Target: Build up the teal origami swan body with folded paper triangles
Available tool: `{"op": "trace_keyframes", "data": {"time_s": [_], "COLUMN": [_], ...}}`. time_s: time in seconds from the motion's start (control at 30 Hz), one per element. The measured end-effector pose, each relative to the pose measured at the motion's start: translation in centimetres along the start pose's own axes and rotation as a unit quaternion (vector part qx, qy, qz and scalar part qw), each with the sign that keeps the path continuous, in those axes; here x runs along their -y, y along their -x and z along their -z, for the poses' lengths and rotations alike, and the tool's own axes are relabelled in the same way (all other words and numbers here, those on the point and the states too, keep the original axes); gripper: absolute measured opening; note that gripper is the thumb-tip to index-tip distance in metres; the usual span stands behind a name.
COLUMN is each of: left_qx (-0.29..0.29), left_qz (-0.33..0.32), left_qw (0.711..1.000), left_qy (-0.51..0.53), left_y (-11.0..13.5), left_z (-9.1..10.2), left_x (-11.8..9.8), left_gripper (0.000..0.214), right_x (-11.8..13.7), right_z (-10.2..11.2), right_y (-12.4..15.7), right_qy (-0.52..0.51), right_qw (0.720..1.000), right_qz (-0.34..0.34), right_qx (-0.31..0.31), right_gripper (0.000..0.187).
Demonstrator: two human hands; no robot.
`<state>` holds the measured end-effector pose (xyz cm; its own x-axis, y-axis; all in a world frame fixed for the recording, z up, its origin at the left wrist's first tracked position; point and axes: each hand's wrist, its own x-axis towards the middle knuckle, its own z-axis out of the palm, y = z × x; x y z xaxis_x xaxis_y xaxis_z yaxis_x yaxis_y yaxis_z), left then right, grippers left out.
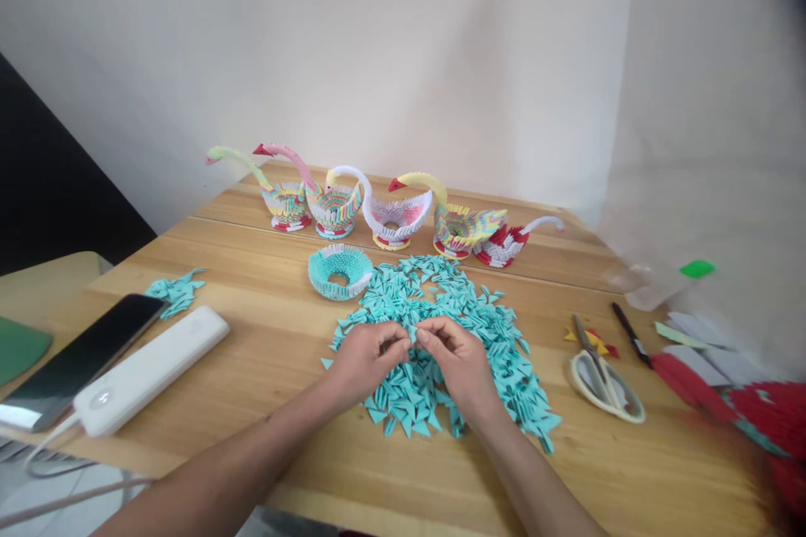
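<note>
Both hands meet over a wide pile of turquoise folded paper triangles in the middle of the table. Thumb and fingers of my left hand are pinched together, and my right hand pinches from the other side. Between the fingertips shows a small turquoise paper piece, mostly hidden by the fingers. Just behind the left hand stands a round turquoise paper bowl with a pale section on its rim and a hole in its centre.
Several folded-paper swans line the back of the table. On the left lie a white power bank, a black phone and a small turquoise paper heap. Scissors and a black pen lie at right.
</note>
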<state>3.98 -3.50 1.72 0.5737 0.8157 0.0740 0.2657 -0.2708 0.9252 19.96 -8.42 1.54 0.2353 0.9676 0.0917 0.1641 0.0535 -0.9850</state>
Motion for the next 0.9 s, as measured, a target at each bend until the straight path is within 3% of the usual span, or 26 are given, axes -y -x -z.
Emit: {"op": "trace_keyframes", "data": {"time_s": [0.1,0.23,0.37,0.53,0.63,0.9], "left_qx": [-0.014,-0.018,0.008,0.049,0.044,-0.057], "left_qz": [-0.016,0.018,0.080,0.107,0.100,0.006], "left_qw": [1.000,0.993,0.964,0.921,0.923,0.979], "left_qy": [0.011,0.118,0.252,0.372,0.368,0.195], "left_y": [0.0,-0.4,-0.8,-0.8,-0.8,-0.4], "left_z": [0.0,-0.5,-0.6,-0.2,-0.3,-0.6], "left_x": [0.0,0.6,1.1,1.1,1.1,0.9], "left_gripper": [0.029,0.023,0.033,0.038,0.039,0.019], "right_x": [0.0,0.1,0.2,0.4,0.4,1.5], "right_z": [0.0,-0.2,-0.4,-0.2,-0.1,0.6], "right_y": [0.0,0.1,0.4,0.4,0.4,0.5], "right_qy": [-0.009,-0.013,0.009,0.058,0.069,0.049], "right_qw": [1.000,1.000,1.000,0.993,0.991,0.997], "right_qz": [-0.004,-0.008,0.016,0.098,0.113,0.052], "right_qx": [-0.005,-0.012,-0.002,0.003,-0.004,0.032], "right_gripper": [0.021,0.024,0.021,0.012,0.013,0.026]}}
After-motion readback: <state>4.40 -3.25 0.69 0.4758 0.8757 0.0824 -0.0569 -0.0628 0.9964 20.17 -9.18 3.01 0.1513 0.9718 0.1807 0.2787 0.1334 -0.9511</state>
